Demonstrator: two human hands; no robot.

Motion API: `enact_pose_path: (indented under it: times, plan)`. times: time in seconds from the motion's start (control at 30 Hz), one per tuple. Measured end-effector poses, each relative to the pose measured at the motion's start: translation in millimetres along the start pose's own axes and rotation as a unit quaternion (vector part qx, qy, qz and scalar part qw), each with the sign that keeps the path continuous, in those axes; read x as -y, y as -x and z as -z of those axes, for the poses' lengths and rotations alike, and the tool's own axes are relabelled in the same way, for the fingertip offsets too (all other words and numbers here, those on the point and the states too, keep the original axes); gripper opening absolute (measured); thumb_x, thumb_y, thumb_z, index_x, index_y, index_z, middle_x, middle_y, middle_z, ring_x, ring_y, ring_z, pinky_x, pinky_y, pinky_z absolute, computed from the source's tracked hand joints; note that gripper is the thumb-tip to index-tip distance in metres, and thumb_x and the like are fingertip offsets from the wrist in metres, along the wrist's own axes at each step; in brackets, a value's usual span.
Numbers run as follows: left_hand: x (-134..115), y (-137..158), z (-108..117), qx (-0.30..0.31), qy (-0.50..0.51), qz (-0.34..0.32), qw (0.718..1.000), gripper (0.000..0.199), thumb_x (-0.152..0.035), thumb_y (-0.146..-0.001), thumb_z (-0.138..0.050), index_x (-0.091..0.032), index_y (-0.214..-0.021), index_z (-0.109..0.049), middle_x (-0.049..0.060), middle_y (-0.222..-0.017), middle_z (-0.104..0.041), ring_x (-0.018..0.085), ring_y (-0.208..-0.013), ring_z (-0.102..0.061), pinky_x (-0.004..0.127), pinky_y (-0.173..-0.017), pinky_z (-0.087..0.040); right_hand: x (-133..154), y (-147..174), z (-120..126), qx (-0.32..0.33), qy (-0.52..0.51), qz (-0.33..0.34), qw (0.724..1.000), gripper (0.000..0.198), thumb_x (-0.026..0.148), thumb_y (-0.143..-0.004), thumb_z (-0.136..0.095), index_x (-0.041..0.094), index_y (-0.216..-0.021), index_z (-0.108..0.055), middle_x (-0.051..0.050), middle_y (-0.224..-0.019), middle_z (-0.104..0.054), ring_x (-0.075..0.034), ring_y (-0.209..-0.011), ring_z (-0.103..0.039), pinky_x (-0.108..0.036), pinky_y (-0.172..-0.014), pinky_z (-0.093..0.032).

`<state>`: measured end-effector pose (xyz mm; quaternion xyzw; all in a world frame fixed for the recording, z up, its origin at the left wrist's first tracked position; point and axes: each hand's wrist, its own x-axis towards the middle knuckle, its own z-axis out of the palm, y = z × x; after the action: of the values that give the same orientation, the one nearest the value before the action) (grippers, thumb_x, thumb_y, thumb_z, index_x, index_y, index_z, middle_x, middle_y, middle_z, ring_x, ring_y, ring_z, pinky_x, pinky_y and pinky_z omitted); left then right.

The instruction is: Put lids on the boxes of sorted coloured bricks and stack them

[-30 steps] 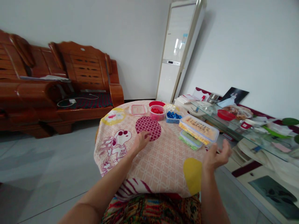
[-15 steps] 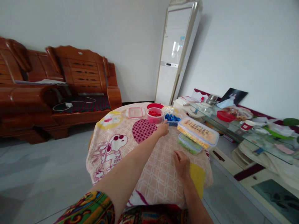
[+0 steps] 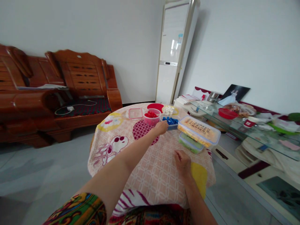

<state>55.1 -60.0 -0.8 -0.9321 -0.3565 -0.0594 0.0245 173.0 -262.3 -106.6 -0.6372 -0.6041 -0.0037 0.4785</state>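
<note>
Our left hand has left the checked patch for the tub just beyond it, grip unclear, our right hand curled narrow nearer us, so work seems centred on the blue pieces.

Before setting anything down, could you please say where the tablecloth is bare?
Bare tablecloth lies between the left forearm and right hand, and from that forearm to the left edge. The far side and right edge are crowded: red tub, blue pieces, white pieces, stacked boxes.
</note>
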Motion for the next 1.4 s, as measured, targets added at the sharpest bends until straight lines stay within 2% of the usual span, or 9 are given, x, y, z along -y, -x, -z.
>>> enact_pose_path:
  times: [0.2,0.47,0.63,0.77,0.9,1.0,1.1,1.2,1.4]
  plan:
    - [-8,47,1,-0.022,0.016,0.027,0.999,0.028,-0.017,-0.096,-0.05,-0.008,-0.097,-0.076,0.018,-0.102,-0.07,0.024,-0.103,-0.067,0.032,-0.094,-0.052,2,1,2,0.008,0.004,-0.008,1.0,0.033,0.034,-0.092,-0.046,0.019,-0.087,-0.075,-0.01,-0.085,-0.076,-0.023,-0.078,-0.069,-0.033,-0.074,-0.051]
    - [16,130,8,-0.048,0.122,0.146,0.981,0.023,-0.027,-0.09,-0.06,-0.015,-0.08,-0.076,0.011,-0.09,-0.071,0.022,-0.082,-0.067,0.029,-0.075,-0.048,-3,1,1,-0.001,-0.008,-0.009,1.0,0.031,0.034,-0.09,-0.048,0.02,-0.086,-0.075,-0.01,-0.084,-0.076,-0.023,-0.076,-0.068,-0.033,-0.073,-0.051]
    - [34,181,15,-0.061,0.223,0.109,0.967,0.029,-0.03,-0.085,-0.061,-0.017,-0.06,-0.067,0.006,-0.073,-0.067,0.016,-0.068,-0.061,0.027,-0.065,-0.038,-4,2,2,0.008,-0.006,-0.013,1.0,0.032,0.034,-0.089,-0.048,0.02,-0.087,-0.076,-0.01,-0.084,-0.076,-0.023,-0.075,-0.069,-0.033,-0.072,-0.052]
    - [47,206,25,-0.073,0.271,0.105,0.954,0.035,-0.037,-0.086,-0.056,-0.017,-0.058,-0.067,0.005,-0.066,-0.066,0.015,-0.063,-0.059,0.026,-0.063,-0.036,-6,2,2,0.006,0.001,-0.012,1.0,0.032,0.034,-0.09,-0.049,0.019,-0.089,-0.076,-0.01,-0.085,-0.077,-0.023,-0.075,-0.069,-0.033,-0.07,-0.051]
    - [53,220,34,-0.034,0.276,0.115,0.954,0.041,-0.042,-0.086,-0.054,-0.017,-0.056,-0.065,0.003,-0.057,-0.062,0.014,-0.055,-0.055,0.025,-0.058,-0.033,-7,1,2,-0.01,0.0,0.006,1.0,0.032,0.034,-0.09,-0.048,0.019,-0.086,-0.076,-0.01,-0.083,-0.077,-0.022,-0.073,-0.069,-0.031,-0.069,-0.051]
    - [56,222,33,-0.072,0.293,0.145,0.942,0.037,-0.044,-0.083,-0.058,-0.016,-0.061,-0.067,0.003,-0.062,-0.065,0.014,-0.058,-0.058,0.024,-0.06,-0.037,-8,1,2,-0.016,0.0,0.014,1.0,0.031,0.033,-0.09,-0.048,0.018,-0.086,-0.076,-0.01,-0.082,-0.077,-0.021,-0.071,-0.069,-0.03,-0.067,-0.051]
    - [63,217,22,-0.165,0.33,0.223,0.902,0.032,-0.044,-0.081,-0.06,-0.016,-0.089,-0.073,0.005,-0.083,-0.072,0.016,-0.065,-0.064,0.024,-0.063,-0.044,-8,0,2,-0.013,0.003,0.014,1.0,0.031,0.034,-0.09,-0.049,0.018,-0.086,-0.076,-0.01,-0.081,-0.076,-0.021,-0.07,-0.069,-0.03,-0.067,-0.051]
    - [70,206,6,-0.178,0.359,0.279,0.872,0.046,-0.045,-0.081,-0.06,-0.015,-0.114,-0.071,0.006,-0.09,-0.073,0.017,-0.063,-0.065,0.025,-0.059,-0.046,-8,0,3,-0.012,0.005,0.013,1.0,0.032,0.034,-0.09,-0.049,0.018,-0.085,-0.076,-0.01,-0.08,-0.076,-0.021,-0.069,-0.069,-0.03,-0.066,-0.051]
    - [73,196,-5,-0.164,0.325,0.26,0.895,0.026,-0.031,-0.075,-0.057,-0.017,-0.084,-0.077,0.003,-0.077,-0.072,0.018,-0.067,-0.066,0.024,-0.064,-0.046,-8,0,2,-0.017,0.001,0.012,1.0,0.033,0.035,-0.09,-0.049,0.018,-0.084,-0.076,-0.01,-0.079,-0.076,-0.021,-0.068,-0.068,-0.03,-0.065,-0.051]
